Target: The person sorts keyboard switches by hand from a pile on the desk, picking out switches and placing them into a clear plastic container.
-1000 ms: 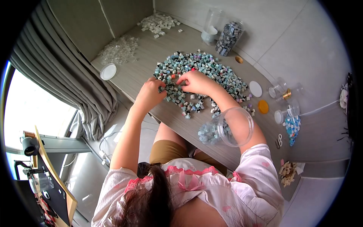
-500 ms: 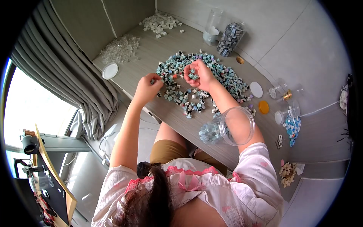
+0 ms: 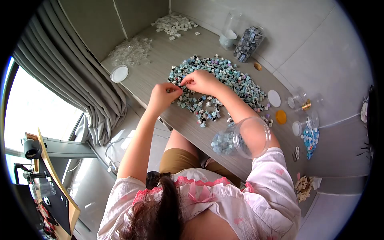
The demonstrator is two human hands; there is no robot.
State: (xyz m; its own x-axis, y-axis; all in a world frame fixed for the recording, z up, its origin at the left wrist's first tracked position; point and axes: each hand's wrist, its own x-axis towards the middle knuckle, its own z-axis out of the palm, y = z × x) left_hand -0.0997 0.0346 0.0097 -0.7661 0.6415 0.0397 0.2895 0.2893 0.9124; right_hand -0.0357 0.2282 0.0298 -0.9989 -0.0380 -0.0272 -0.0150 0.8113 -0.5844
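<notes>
A wide heap of small block-like pieces [image 3: 240,82] in pale blue, white and black spreads over the grey desk. At the heap's left edge, my left hand [image 3: 163,97] is closed, thumb and fingers pinched; whatever they grip is too small to make out. Close beside it, my right hand [image 3: 201,83] is palm-down over the pieces with its fingers curled in, and its palm is hidden. Under my right forearm a clear plastic jar [image 3: 253,138] lies on its side near the front edge, with greyish-blue pieces [image 3: 224,143] inside.
White pieces [image 3: 175,25] and clear pieces [image 3: 130,52] lie in piles at the back left, near a white lid [image 3: 119,74]. A jar of dark pieces [image 3: 249,44] stands by the wall. To the right are a yellow lid [image 3: 281,117], scissors [image 3: 296,153] and blue pieces [image 3: 310,140].
My right hand has turned from palm-up, with pale blue pieces in it, to palm-down and moved left toward my left hand. My left hand has shifted slightly right and down.
</notes>
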